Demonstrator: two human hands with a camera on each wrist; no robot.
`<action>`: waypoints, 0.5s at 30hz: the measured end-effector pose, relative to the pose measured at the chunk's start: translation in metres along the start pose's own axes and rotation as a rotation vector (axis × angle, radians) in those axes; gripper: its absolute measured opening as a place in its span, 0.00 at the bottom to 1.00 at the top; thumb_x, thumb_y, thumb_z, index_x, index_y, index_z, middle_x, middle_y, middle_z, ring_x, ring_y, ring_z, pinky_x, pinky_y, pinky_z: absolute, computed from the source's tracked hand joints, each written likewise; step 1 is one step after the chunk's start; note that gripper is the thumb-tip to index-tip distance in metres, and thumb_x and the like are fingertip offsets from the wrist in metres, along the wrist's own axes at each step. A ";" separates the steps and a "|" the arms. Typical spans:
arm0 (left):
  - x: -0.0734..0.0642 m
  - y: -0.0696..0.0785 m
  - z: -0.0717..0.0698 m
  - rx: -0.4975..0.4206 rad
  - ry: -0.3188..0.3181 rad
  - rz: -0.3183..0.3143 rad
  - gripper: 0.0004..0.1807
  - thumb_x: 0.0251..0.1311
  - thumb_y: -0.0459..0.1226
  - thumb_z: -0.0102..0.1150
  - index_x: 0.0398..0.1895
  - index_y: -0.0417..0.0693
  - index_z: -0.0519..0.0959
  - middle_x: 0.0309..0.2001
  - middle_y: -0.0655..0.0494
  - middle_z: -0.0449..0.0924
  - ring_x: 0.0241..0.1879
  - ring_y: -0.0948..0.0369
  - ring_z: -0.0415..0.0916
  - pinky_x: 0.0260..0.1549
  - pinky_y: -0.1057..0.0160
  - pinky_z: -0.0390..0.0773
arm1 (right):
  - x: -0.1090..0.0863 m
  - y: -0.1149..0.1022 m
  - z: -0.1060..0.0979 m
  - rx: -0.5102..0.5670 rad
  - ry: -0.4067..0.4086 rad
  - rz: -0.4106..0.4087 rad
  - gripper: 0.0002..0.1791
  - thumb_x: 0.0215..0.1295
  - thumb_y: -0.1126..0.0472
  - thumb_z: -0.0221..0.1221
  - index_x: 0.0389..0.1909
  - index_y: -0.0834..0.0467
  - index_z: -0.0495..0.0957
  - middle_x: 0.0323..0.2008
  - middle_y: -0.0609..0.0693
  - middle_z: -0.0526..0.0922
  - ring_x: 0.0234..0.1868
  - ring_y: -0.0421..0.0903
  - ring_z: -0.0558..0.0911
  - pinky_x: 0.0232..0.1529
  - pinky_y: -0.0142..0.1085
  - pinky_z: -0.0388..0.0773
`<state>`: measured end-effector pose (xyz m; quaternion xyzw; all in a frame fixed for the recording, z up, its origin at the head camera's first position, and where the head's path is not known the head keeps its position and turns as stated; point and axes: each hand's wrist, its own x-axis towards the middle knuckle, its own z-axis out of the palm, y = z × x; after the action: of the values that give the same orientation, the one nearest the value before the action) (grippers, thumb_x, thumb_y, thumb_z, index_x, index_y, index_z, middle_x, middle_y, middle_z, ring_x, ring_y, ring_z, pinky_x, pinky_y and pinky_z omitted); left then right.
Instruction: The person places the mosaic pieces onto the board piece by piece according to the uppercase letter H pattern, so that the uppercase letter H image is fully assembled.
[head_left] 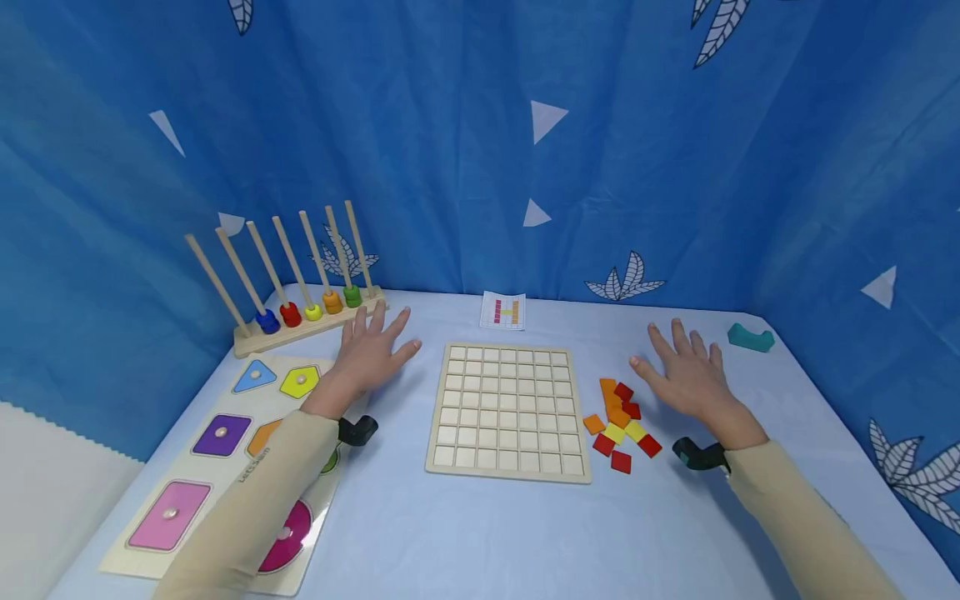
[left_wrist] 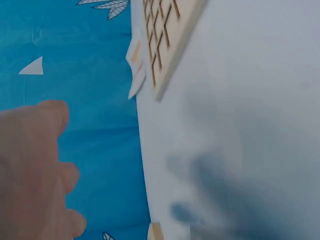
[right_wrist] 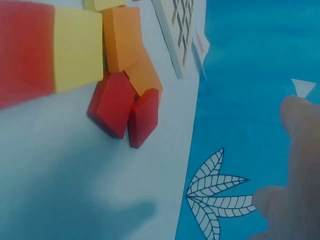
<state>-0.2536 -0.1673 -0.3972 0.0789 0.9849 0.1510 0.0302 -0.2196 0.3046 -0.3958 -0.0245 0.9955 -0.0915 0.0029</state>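
Left sleeve (head_left: 273, 492) partly hides puzzle board (head_left: 206, 468); overlapping orange tiles (head_left: 611, 403), count unclear.

Pale wooden grid board (head_left: 507, 422) and loose tiles (head_left: 618, 417)
The board lies flat; the red, orange and yellow tiles cluster at its three o'clock, some touching; a small printed card (head_left: 502, 312) lies at twelve o'clock, apart from it.

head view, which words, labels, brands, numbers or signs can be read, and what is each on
"LETS HEM", tentatively, small and slanted: along the edge of the left sleeve.
Small card: coloured squares show; any lettering is too small to read.
Right sleeve: faint marks, unreadable.
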 end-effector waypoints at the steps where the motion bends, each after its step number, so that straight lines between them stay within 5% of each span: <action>1: 0.001 0.004 0.001 -0.017 0.000 -0.004 0.40 0.74 0.59 0.42 0.83 0.55 0.50 0.83 0.35 0.33 0.80 0.31 0.27 0.76 0.29 0.33 | 0.000 0.000 0.001 0.000 -0.003 0.000 0.51 0.71 0.30 0.45 0.80 0.63 0.49 0.78 0.76 0.41 0.74 0.84 0.45 0.72 0.78 0.35; 15: 0.026 0.036 0.040 -0.249 -0.020 -0.043 0.32 0.77 0.47 0.41 0.81 0.53 0.55 0.82 0.33 0.37 0.80 0.31 0.33 0.76 0.29 0.43 | -0.004 0.001 0.012 0.007 -0.023 -0.013 0.49 0.73 0.32 0.45 0.80 0.63 0.50 0.77 0.77 0.44 0.73 0.84 0.48 0.71 0.79 0.38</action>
<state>-0.2703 -0.1177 -0.4259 0.0550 0.9597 0.2705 0.0527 -0.2156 0.3035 -0.4076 -0.0323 0.9949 -0.0948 0.0140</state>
